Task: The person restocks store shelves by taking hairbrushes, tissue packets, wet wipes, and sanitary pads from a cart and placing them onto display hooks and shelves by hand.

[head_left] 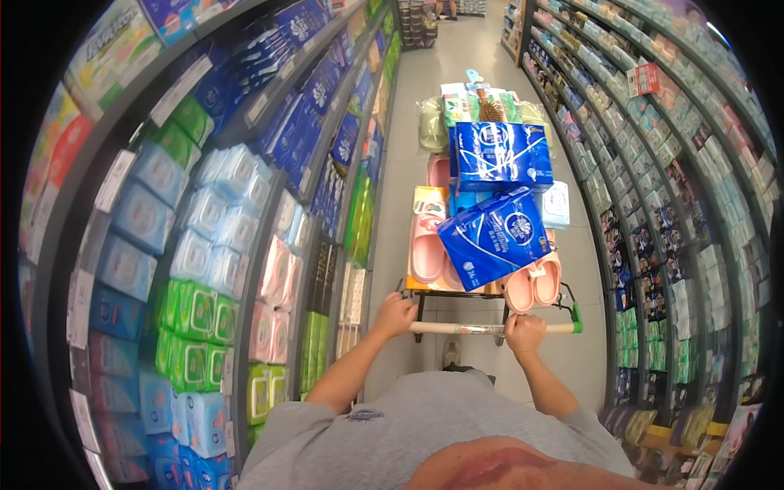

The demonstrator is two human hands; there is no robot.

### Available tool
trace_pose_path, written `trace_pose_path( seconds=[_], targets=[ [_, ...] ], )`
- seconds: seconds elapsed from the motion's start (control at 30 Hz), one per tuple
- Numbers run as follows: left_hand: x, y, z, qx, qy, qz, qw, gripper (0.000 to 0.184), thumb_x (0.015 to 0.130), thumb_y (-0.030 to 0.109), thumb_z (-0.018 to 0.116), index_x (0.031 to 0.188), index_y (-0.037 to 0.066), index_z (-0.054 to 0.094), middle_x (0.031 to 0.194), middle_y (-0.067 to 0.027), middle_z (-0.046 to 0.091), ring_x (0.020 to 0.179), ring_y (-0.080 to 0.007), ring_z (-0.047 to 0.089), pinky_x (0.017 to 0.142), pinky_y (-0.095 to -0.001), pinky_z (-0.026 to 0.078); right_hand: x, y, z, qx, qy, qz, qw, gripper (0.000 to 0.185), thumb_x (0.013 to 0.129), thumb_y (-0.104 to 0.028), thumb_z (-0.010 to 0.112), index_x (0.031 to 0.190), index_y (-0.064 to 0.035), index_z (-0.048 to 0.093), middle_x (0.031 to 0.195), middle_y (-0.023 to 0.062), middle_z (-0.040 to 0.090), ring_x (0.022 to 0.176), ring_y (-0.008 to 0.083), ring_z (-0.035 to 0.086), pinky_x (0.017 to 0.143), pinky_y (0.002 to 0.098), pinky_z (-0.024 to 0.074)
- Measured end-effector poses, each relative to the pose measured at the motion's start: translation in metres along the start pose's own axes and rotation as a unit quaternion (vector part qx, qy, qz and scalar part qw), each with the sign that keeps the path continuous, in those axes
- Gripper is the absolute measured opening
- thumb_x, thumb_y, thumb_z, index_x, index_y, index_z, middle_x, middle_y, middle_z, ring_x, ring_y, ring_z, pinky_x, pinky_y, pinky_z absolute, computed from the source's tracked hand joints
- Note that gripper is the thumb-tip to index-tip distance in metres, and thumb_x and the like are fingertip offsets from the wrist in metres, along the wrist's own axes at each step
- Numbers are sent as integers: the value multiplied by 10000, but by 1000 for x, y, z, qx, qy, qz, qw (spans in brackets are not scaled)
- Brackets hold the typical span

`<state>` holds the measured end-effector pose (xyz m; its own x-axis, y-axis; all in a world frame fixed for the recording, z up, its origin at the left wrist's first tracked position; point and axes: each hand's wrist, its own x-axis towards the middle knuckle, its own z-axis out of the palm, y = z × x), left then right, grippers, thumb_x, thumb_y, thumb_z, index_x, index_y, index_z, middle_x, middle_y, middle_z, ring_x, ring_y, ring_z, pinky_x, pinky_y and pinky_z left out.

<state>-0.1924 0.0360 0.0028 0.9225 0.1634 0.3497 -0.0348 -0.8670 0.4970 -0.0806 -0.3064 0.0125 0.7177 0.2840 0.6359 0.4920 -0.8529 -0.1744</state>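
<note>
Fingers of the left hand [395, 314] and right hand [524, 333] are both curled closed round the cart handle [469, 328], left one by its left end, right one a bit in from the green end cap [577, 317]. Cart's right in front of the person, in an aisle between stocked shelves, and it's pretty loaded: tilted blue pack [495, 238] nearest the handle, another blue pack [502, 159] beyond it, pink slippers [534, 286] at the near right corner, hairbrush [491, 109] up at the far end.
</note>
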Motion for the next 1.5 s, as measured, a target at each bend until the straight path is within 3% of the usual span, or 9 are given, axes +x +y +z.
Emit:
trace_pose_path(
  seconds=[0.03, 0.23, 0.57, 0.73, 1.1, 1.2, 1.3, 1.4, 1.5],
  targets=[
    [0, -2, 3, -24, -27, -28, 999, 222, 842, 265, 648, 807, 54, 711, 858, -231, 654, 993, -422, 601, 936, -480, 472, -1, 3, 5, -3, -18, 7, 1000, 312, 770, -188, 578, 487, -59, 590, 522, 134, 586, 495, 321, 555, 569, 459, 399],
    [2, -8, 21, -13, 12, -28, 999, 192, 827, 228, 659, 819, 46, 720, 858, -217, 674, 1013, -430, 610, 974, -474, 463, 4, 11, 15, -42, -158, 22, 986, 355, 810, -269, 520, 552, -75, 667, 585, 174, 642, 517, 328, 627, 613, 457, 465],
    [20, -25, 50, 29, 58, -16, 998, 207, 814, 203, 655, 728, 17, 683, 852, -212, 668, 955, -407, 613, 896, -462, 481, 14, 25, 48, 30, -221, -28, 974, 399, 857, -279, 468, 585, -69, 670, 609, 198, 645, 533, 365, 644, 545, 494, 519],
    [23, -41, 64, 24, 64, -5, 998, 207, 801, 191, 649, 691, 16, 667, 777, -203, 642, 881, -383, 608, 841, -466, 487, 10, 30, 66, 18, -198, -55, 979, 404, 863, -277, 464, 580, -66, 661, 610, 199, 645, 540, 366, 646, 546, 485, 520],
    [11, -26, 59, 41, 110, -36, 992, 238, 834, 240, 622, 755, 29, 695, 844, -211, 679, 1021, -410, 614, 941, -459, 477, 0, 34, 74, 22, -30, -72, 997, 356, 797, -245, 538, 510, -52, 624, 540, 175, 611, 442, 355, 581, 488, 445, 473],
    [10, -27, 60, 18, 114, -20, 993, 246, 839, 248, 610, 755, 33, 697, 781, -198, 672, 947, -392, 638, 951, -458, 477, 1, 34, 72, 19, 6, -90, 996, 339, 783, -228, 549, 501, -56, 622, 518, 163, 599, 422, 343, 568, 486, 438, 469],
    [12, -32, 71, -21, 140, 36, 989, 264, 855, 212, 604, 703, 6, 668, 619, -167, 606, 647, -358, 600, 1000, -461, 456, 0, 40, 83, -7, -2, -81, 997, 342, 785, -243, 545, 503, -67, 625, 530, 155, 610, 431, 332, 573, 509, 439, 470],
    [9, -30, 76, -32, 139, 20, 990, 228, 837, 225, 619, 742, 32, 694, 707, -184, 653, 770, -381, 628, 1001, -470, 451, 4, 44, 86, -5, -14, -80, 997, 341, 782, -246, 548, 508, -60, 628, 535, 157, 611, 440, 339, 577, 507, 446, 471],
    [15, -48, 82, -31, 151, 53, 987, 245, 841, 247, 637, 723, 36, 679, 694, -198, 634, 771, -378, 624, 989, -474, 453, 3, 39, 95, -6, 11, -72, 997, 338, 778, -244, 550, 511, -52, 630, 531, 159, 607, 447, 347, 578, 521, 451, 475]
  ],
)
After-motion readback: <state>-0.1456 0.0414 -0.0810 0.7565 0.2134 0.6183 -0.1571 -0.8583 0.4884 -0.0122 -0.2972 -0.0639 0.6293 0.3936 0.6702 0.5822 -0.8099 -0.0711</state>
